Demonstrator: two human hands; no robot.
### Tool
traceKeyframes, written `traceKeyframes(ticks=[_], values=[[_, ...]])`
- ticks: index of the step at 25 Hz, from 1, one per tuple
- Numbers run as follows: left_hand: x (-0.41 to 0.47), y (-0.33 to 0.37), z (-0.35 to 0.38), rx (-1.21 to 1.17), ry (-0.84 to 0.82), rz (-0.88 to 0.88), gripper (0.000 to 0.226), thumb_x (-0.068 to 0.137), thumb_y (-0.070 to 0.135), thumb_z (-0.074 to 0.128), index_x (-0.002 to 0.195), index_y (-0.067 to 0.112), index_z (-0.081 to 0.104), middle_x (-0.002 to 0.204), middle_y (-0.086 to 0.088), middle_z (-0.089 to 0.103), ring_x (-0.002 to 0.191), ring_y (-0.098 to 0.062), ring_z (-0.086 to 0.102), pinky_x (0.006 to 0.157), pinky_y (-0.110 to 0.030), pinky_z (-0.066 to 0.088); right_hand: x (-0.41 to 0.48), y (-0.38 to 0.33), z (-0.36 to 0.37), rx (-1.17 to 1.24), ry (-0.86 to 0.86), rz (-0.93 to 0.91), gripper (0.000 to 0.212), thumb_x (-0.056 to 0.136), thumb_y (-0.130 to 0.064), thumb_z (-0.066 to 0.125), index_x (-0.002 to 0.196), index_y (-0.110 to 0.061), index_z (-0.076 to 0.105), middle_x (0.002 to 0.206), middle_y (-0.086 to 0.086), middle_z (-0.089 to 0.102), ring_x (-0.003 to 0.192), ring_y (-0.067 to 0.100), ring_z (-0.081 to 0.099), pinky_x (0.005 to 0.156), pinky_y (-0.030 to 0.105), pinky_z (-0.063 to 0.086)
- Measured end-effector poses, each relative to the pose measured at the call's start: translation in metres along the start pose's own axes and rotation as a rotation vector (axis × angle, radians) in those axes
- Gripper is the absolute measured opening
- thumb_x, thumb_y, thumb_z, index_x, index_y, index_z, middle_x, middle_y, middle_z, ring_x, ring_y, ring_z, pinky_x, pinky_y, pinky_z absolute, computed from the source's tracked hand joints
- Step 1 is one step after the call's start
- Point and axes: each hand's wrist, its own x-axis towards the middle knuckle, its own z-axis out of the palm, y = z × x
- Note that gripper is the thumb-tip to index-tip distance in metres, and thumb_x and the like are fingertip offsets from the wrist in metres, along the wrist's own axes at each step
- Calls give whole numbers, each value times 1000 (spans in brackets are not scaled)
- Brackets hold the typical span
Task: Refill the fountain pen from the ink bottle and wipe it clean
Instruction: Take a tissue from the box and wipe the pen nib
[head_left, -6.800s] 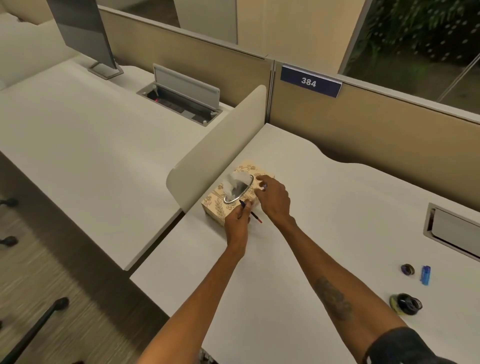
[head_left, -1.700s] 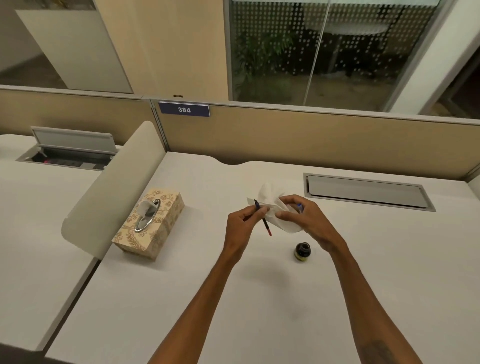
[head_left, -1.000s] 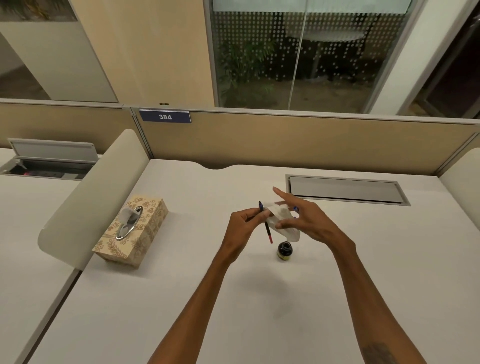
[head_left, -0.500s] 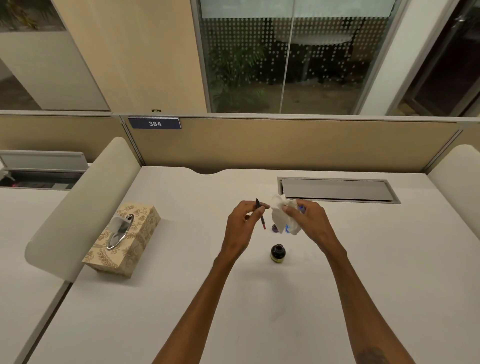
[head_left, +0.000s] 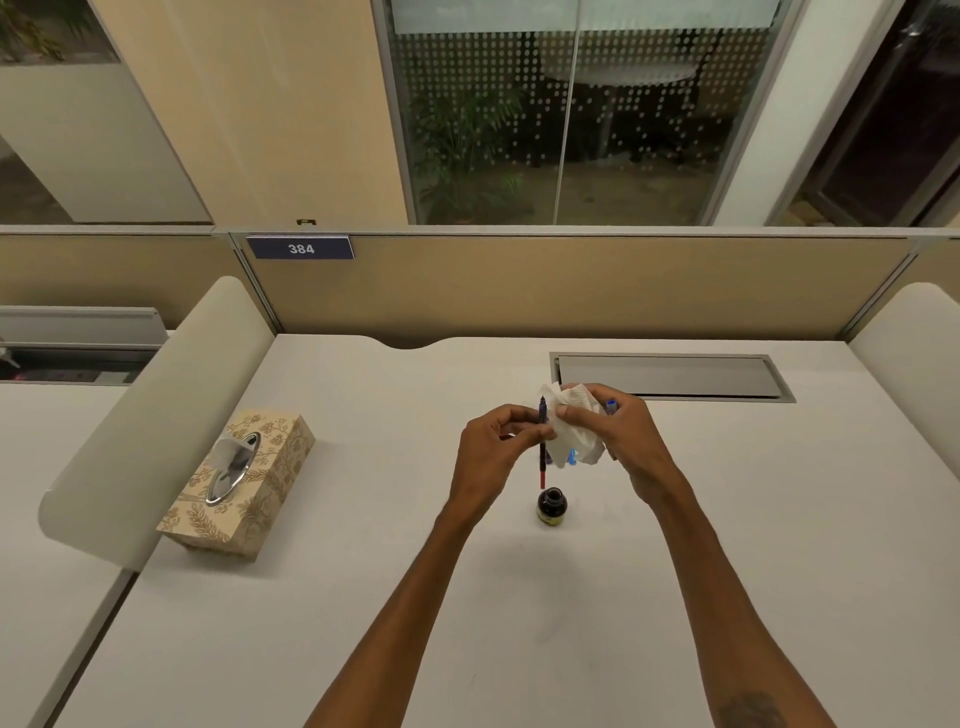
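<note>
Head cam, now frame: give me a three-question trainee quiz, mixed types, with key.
1. True or false: the small dark glass ink bottle stands capped on the white desk.
2. Which hand holds the crumpled white tissue? A left, B right.
3. Fill in: the slim dark pen with the red end is pinched in the ___ hand.

Key:
1. False, its mouth looks open.
2. B, the right hand.
3. Left; the left hand holds it nearly upright, red end down.
</note>
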Motion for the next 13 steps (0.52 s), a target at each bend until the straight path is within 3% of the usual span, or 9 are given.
traceKeyframes(ticks=[5, 8, 10, 13], values=[[1, -1, 2, -1, -4, 26, 22, 82, 25, 79, 102, 16, 77, 94, 3, 78, 92, -11, 73, 90, -29, 57, -2, 0, -5, 2, -72, 31, 31, 91, -34, 68, 102, -6, 73, 55, -9, 60, 42, 4, 43, 40, 13, 31], [0, 1, 2, -14, -4, 17, 18, 82, 25, 79, 99, 18, 78, 91, 5, 78, 93, -11, 73, 91, -29, 56, -1, 4, -9, 39, -122, 93, 63, 88, -63, 57, 102, -4, 72, 69, 9, 52, 52, 14, 29, 43, 22, 24], [-1, 1, 4, -23, -8, 17, 17, 82, 26, 79, 98, 18, 78, 92, 4, 78, 93, -12, 73, 90, -29, 56, 0, 7, -10, 104, -132, 135, 74, 84, -70, 57, 106, 0, 69, 78, 14, 49, 58, 18, 26, 44, 25, 21], [0, 4, 7, 22, 16, 33, 17, 84, 28, 77, 99, 20, 78, 92, 5, 78, 90, -9, 72, 87, -24, 55, -3, 10, -9, 215, -168, 119, 47, 88, -52, 63, 113, -13, 73, 85, 13, 61, 60, 21, 26, 41, 23, 23]])
